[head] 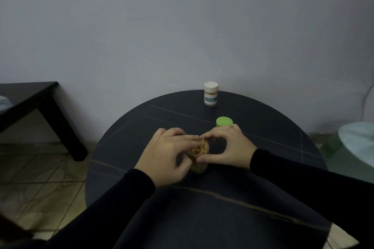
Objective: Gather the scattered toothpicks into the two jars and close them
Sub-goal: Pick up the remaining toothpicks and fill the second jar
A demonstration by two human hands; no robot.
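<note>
An open clear jar (199,164) packed with upright toothpicks (199,148) stands in the middle of the round dark table (263,168). My left hand (168,153) grips the jar's left side, thumb low on it, with fingers reaching over the toothpick tips. My right hand (224,145) holds the jar from the right, its thumb on the side and its forefinger at the rim. A green lid (224,121) lies just behind my right hand. A second jar (211,94) with a white cap on and a teal label stands at the table's far edge.
A black low table (40,107) stands at the left over a tiled floor. A pale glass-topped surface (358,143) sits at the right edge. A grey wall rises right behind the round table.
</note>
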